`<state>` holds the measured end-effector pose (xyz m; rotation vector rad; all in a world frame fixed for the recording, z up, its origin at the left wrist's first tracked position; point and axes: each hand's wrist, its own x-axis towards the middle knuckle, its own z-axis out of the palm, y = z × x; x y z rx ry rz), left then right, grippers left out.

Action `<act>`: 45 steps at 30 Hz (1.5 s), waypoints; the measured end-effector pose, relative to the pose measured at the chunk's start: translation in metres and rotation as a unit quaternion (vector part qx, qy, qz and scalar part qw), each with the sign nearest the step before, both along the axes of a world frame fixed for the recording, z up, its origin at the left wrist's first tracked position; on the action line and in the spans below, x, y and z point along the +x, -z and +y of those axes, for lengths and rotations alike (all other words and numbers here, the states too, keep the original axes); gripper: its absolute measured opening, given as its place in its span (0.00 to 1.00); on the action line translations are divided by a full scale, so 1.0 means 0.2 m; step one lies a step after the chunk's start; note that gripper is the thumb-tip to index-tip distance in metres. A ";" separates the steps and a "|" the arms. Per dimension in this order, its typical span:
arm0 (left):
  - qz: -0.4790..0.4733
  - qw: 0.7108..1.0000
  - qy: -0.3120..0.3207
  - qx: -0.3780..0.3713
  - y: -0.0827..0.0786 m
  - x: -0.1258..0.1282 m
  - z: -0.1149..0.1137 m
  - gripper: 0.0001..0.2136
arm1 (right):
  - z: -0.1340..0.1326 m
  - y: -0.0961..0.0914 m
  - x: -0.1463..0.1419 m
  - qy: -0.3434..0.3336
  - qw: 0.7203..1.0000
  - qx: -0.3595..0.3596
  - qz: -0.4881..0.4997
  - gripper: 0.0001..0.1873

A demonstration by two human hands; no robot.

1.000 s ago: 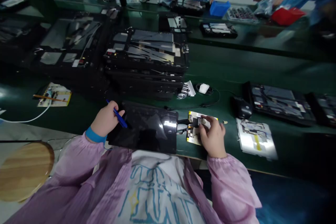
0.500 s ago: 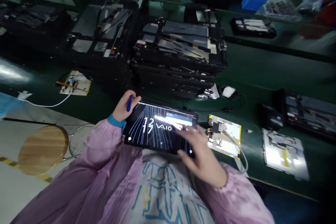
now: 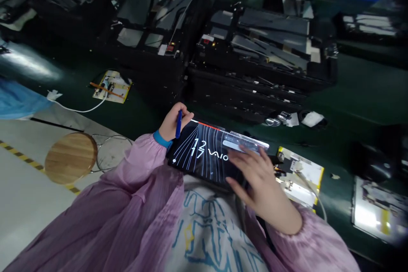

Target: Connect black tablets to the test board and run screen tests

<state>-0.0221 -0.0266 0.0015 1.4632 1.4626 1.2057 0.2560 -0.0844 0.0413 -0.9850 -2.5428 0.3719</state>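
Head view: lit screen (image 3: 202,157), left hand (image 3: 174,123) with blue pen (image 3: 179,124), right hand (image 3: 261,178) spread over the screen.
Clock centred on screen, 12 at top of view. Left hand at 10, gripping the pen, right by the screen's corner. Right hand at 4, unclenched, fingers apart above screen's right part; can't tell if touching. Screen shows 12 17 and VAIO. Yellow-edged board (image 3: 307,171) at 3, just beside screen; stack of black units (image 3: 261,55) at 1; second board (image 3: 116,88) with orange strip (image 3: 106,90) at 10, well apart; wooden stool (image 3: 70,157) at 9.
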 end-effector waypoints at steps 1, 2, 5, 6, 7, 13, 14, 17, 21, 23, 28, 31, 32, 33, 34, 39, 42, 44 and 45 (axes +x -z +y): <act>-0.004 1.000 0.002 0.001 0.01 0.00 0.00 0.12 | -0.02 0.01 -0.04 -0.037 0.999 -0.012 -0.003 0.20; -0.008 1.000 0.004 0.003 0.01 0.00 0.00 0.12 | -0.03 0.02 -0.06 -0.058 0.998 -0.017 -0.008 0.19; -0.013 1.000 0.005 0.006 0.01 0.01 -0.01 0.12 | 0.00 0.05 -0.09 0.002 0.999 0.005 -0.034 0.20; -0.012 1.000 0.003 0.005 0.01 0.01 -0.01 0.12 | 0.02 0.06 -0.09 0.048 0.998 0.017 -0.038 0.22; -0.011 1.000 0.002 0.003 0.01 0.01 -0.01 0.12 | 0.03 0.06 -0.08 0.092 0.995 0.028 -0.035 0.23; -0.018 1.000 0.006 0.001 0.01 0.01 -0.01 0.13 | 0.03 0.03 -0.10 0.033 0.999 0.020 0.023 0.22; -0.020 1.000 0.006 -0.001 0.01 0.02 -0.01 0.13 | 0.01 0.03 -0.12 0.002 1.000 0.016 0.015 0.21; -0.025 1.000 0.005 -0.009 0.01 0.02 -0.01 0.13 | -0.04 0.05 -0.17 -0.051 0.999 0.006 -0.015 0.20; -0.020 1.000 0.003 -0.011 0.01 0.02 -0.01 0.13 | -0.06 0.07 -0.22 -0.068 0.997 -0.006 -0.040 0.22; -0.022 1.000 0.004 -0.013 0.01 0.02 0.00 0.14 | -0.07 0.08 -0.23 -0.077 0.996 -0.007 -0.045 0.23; -0.022 1.000 0.001 -0.004 0.01 0.02 0.00 0.15 | -0.01 0.05 -0.22 -0.071 0.996 0.010 -0.055 0.27; -0.024 1.000 -0.005 -0.003 0.01 0.02 -0.01 0.16 | 0.10 0.02 -0.23 -0.032 0.997 0.051 -0.043 0.26; -0.026 1.000 -0.009 -0.002 0.00 0.02 -0.02 0.16 | 0.14 0.01 -0.24 -0.019 0.997 0.061 -0.037 0.24; -0.028 1.000 -0.013 0.001 -0.01 0.02 -0.03 0.16 | 0.19 0.00 -0.26 -0.009 0.997 0.067 -0.030 0.22; -0.027 0.999 -0.018 0.007 -0.01 0.02 -0.03 0.16 | 0.23 -0.02 -0.29 -0.001 0.997 0.068 -0.026 0.20; 0.000 0.998 -0.045 0.042 -0.03 0.02 -0.05 0.18 | 0.43 -0.06 -0.52 0.018 0.998 0.022 -0.047 0.16; 0.008 0.997 -0.063 0.048 -0.02 0.02 -0.05 0.19 | 0.50 -0.07 -0.63 0.000 0.998 -0.019 -0.052 0.12; 0.007 0.997 -0.064 0.049 -0.01 0.01 -0.05 0.19 | 0.52 -0.07 -0.67 -0.015 0.999 -0.034 -0.040 0.09; 0.003 0.997 -0.061 0.049 -0.01 0.01 -0.05 0.19 | 0.51 -0.07 -0.66 -0.026 0.998 -0.040 -0.031 0.08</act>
